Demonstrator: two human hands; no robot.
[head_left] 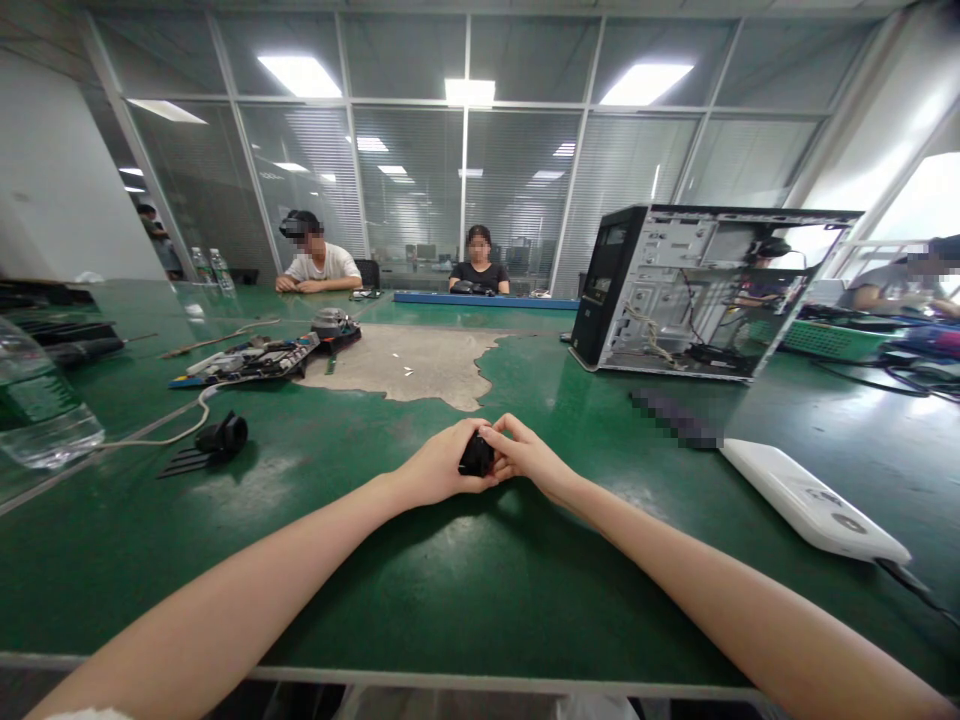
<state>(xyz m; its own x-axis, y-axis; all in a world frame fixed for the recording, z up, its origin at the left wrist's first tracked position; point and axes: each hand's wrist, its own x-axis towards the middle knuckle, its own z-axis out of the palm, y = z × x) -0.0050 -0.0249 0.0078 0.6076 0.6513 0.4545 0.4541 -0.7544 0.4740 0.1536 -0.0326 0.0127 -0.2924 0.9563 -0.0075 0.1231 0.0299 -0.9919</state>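
A small black object (475,456) is held between my two hands over the green table, near its middle. Its exact kind cannot be made out, as fingers cover much of it. My left hand (436,462) wraps round it from the left, thumb low and fingers above. From the right, the bent fingers and thumb of my right hand (521,455) pinch at its near side. Farther left on the table lies a black plastic part (221,436) with a round end and flat prongs.
An open computer case (675,290) stands back right, with a white power bank (814,500) and its cable nearer. A circuit board (255,358) with a cooler lies back left. A water bottle (45,400) stands at the left edge. Two people sit across the table.
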